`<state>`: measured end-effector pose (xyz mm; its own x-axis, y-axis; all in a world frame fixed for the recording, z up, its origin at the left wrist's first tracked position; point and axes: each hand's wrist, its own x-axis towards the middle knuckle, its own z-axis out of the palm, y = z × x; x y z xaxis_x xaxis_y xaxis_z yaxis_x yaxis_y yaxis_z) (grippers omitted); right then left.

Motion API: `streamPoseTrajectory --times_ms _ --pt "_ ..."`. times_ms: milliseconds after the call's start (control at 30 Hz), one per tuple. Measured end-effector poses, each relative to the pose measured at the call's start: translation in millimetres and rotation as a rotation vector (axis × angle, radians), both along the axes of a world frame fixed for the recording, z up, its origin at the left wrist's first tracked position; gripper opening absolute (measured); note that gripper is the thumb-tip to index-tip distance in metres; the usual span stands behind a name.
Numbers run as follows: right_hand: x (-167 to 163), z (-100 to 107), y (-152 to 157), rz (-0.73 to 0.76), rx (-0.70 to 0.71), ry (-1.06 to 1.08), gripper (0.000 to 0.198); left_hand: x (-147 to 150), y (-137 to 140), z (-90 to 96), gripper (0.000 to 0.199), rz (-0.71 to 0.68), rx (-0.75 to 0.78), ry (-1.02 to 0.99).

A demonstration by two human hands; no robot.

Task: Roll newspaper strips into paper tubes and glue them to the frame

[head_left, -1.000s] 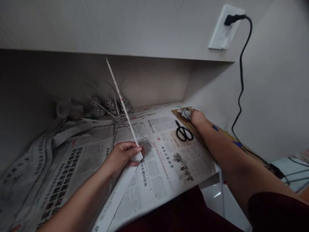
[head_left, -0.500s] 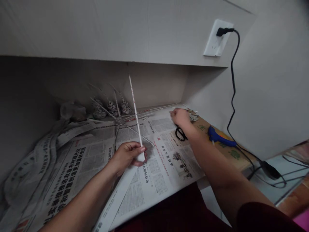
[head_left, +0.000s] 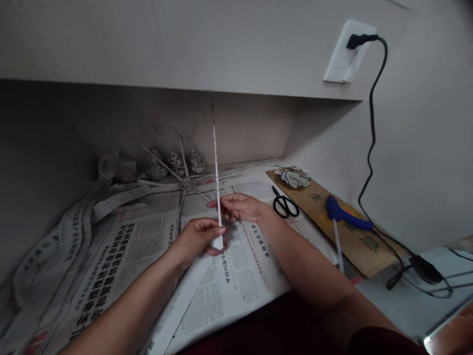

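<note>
My left hand [head_left: 201,238] pinches the lower end of a thin rolled paper stick [head_left: 216,162], which stands nearly upright. From the same hand a flat paper strip [head_left: 181,303] runs down toward the front edge. My right hand [head_left: 240,207] is just above and to the right, its fingers apart and reaching behind the stick; whether they touch it I cannot tell. Beneath both hands lie printed newspaper sheets [head_left: 244,276]. Black-handled scissors [head_left: 285,206] rest to the right of my right hand. Behind the stick lies a woven piece with paper spokes [head_left: 187,184].
A blue glue gun [head_left: 347,217] lies on a cardboard sheet [head_left: 321,212] beside a crumpled grey paper piece [head_left: 294,177]. Its black cord reaches the wall socket [head_left: 349,52]. Several woven paper cones [head_left: 197,161] stand at the back. Loose strips [head_left: 74,231] curl at left. A shelf edge overhangs.
My right hand has moved left from beyond the scissors to the stick, uncovering the scissors and the crumpled piece. My left hand keeps its pinch. The view has shifted slightly.
</note>
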<state>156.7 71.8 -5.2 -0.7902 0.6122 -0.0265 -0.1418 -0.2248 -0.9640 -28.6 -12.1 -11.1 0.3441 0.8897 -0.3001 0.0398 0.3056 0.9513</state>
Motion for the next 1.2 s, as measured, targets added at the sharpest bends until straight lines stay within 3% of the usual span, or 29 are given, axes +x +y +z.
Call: streamPoseTrajectory --times_ms 200,433,700,900,1200 --pt "-6 -5 0 -0.008 0.066 -0.065 0.032 1 1 0.8 0.032 -0.014 -0.010 0.043" --pt "-11 -8 1 -0.098 0.049 -0.029 0.030 -2 3 -4.1 0.026 -0.037 0.009 0.088" --pt "-19 -5 -2 -0.304 0.004 0.002 0.032 -3 3 0.5 0.025 -0.029 0.007 0.119" --pt "-15 -2 -3 -0.178 0.037 -0.028 0.030 -2 4 -3.4 0.027 -0.005 0.012 0.100" --pt "-21 -1 -6 -0.308 -0.003 -0.045 0.032 -4 4 -3.7 0.029 -0.048 0.022 0.100"
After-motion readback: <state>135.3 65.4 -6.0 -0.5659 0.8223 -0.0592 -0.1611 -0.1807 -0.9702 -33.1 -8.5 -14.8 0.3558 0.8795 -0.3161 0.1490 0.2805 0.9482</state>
